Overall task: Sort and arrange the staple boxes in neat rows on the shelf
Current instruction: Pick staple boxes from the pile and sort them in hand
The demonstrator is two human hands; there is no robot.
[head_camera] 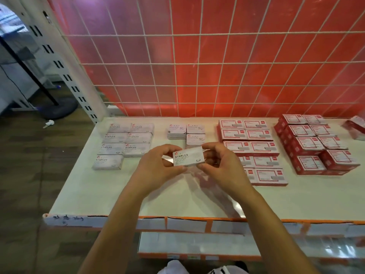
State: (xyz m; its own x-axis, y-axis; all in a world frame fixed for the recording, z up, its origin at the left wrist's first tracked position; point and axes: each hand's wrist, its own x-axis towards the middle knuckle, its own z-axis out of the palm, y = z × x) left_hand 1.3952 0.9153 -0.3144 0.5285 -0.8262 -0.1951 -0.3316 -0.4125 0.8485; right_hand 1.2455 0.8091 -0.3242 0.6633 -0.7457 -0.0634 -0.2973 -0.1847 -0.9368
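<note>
Centrally, left hand [158, 165] and right hand [221, 165] pinching a flat rectangular staples box [188, 158], smooth white shelf [118, 194] below

Both grips [158, 167] [221, 165] pinch staple box [187, 158] (aloft).

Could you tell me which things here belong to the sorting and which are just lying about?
Job: STAPLES box held in left hand and right hand; white STAPLES rows; red boxes; shelf.
Lying about: crumpled scrap on floor; black stand base.
</note>
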